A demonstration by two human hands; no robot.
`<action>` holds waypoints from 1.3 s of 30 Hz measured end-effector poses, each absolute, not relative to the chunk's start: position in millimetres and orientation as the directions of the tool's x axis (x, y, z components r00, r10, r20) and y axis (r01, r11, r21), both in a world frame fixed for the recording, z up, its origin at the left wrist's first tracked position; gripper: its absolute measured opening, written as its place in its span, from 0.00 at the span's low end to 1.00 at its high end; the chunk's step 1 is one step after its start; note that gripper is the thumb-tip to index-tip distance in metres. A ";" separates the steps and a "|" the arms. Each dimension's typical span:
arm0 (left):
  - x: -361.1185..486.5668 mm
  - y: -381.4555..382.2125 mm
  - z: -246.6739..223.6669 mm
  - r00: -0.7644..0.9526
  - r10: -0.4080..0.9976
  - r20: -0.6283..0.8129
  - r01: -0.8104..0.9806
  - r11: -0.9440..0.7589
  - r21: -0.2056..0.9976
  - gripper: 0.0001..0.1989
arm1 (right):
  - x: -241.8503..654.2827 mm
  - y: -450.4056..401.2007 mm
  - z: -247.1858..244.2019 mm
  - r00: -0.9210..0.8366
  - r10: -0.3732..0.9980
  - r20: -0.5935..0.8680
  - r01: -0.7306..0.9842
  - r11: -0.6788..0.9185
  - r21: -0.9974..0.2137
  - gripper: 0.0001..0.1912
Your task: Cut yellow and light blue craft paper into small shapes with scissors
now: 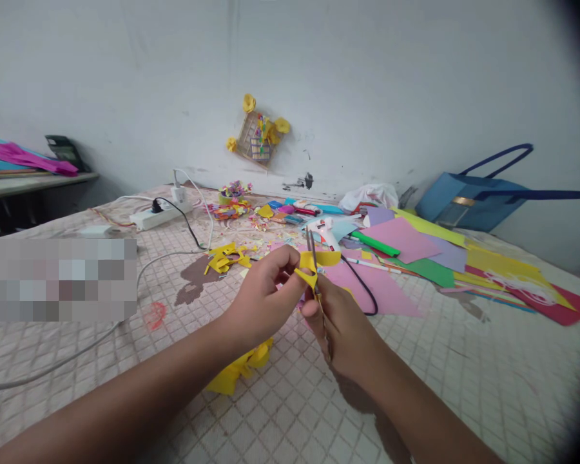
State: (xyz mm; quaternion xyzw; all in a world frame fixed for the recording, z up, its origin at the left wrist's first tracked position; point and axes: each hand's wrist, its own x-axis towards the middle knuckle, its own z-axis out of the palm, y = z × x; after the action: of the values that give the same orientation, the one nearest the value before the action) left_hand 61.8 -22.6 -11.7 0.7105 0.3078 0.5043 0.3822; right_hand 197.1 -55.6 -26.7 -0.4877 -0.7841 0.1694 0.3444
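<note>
My left hand [265, 283] pinches a small piece of yellow paper [327, 258] above the middle of the bed-like quilted surface. In my right hand [341, 322] is a pair of scissors [312, 243], its blades pointing up and away from me. The yellow paper lies at the blades, with parts of it on both sides of them. Under my left forearm, partly hidden, is a heap of yellow paper pieces [244, 368]. Beyond my left hand lie yellow paper scraps [225, 258].
A white glue gun [323, 233] with a black cord lies behind my hands. Coloured paper sheets [401, 238] spread to the right, near a blue bag [473, 200]. A power strip [162, 216] with cables sits left. Against the wall hangs a flower-decorated frame [258, 136].
</note>
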 end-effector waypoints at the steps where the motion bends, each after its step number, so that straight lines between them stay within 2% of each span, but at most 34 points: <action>1: 61.8 -22.7 -11.7 0.300 0.823 0.482 0.052 -0.518 0.854 0.06 | 197.1 -55.4 -26.5 -0.286 0.883 0.373 0.652 0.464 -0.600 0.33; 26: 62.6 -24.1 -9.8 0.298 0.852 0.431 0.026 -0.459 0.888 0.05 | 197.7 -50.6 -27.4 -0.236 0.912 0.336 0.756 0.389 -0.526 0.37; 33: 62.4 -24.9 -11.9 0.286 0.856 0.431 0.018 -0.455 0.890 0.09 | 199.9 -47.0 -27.6 -0.234 0.891 0.390 0.806 0.402 -0.435 0.24; 39: 48.8 -3.6 -6.3 0.142 0.838 0.527 0.185 -0.546 0.817 0.09 | 206.0 -44.8 -27.6 -0.208 0.881 0.424 0.778 0.412 -0.474 0.17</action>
State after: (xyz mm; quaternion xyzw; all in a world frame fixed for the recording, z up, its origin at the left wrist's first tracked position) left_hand 48.8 -3.6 -6.3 0.6929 0.3688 0.5411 0.3017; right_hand 206.0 -44.8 -27.6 -0.5365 -0.7732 0.0786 0.3288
